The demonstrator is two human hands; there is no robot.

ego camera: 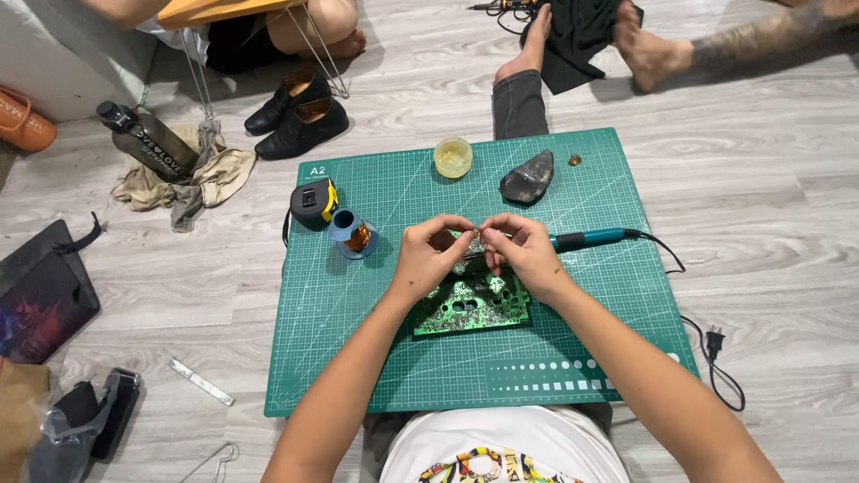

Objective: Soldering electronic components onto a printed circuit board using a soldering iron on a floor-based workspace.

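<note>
A green circuit board (470, 307) lies on the green cutting mat (358, 358) on the floor. My left hand (429, 253) and my right hand (523, 250) meet just above the board's far edge. Their fingertips pinch a small shiny piece (472, 244) between them; what it is I cannot tell. My right hand also holds a teal soldering iron (586, 239), whose handle points right and whose tip is hidden by my fingers. Its black cord (707, 353) runs off the mat to a loose plug.
On the mat stand a black-and-yellow tape measure (312, 203), a blue spool with copper-coloured tape (354, 237), a small yellowish jar (453, 156) and a dark sponge-like lump (528, 177). Other people's feet (649, 54), black shoes (300, 116), a dark bottle (148, 140) and cloth lie beyond.
</note>
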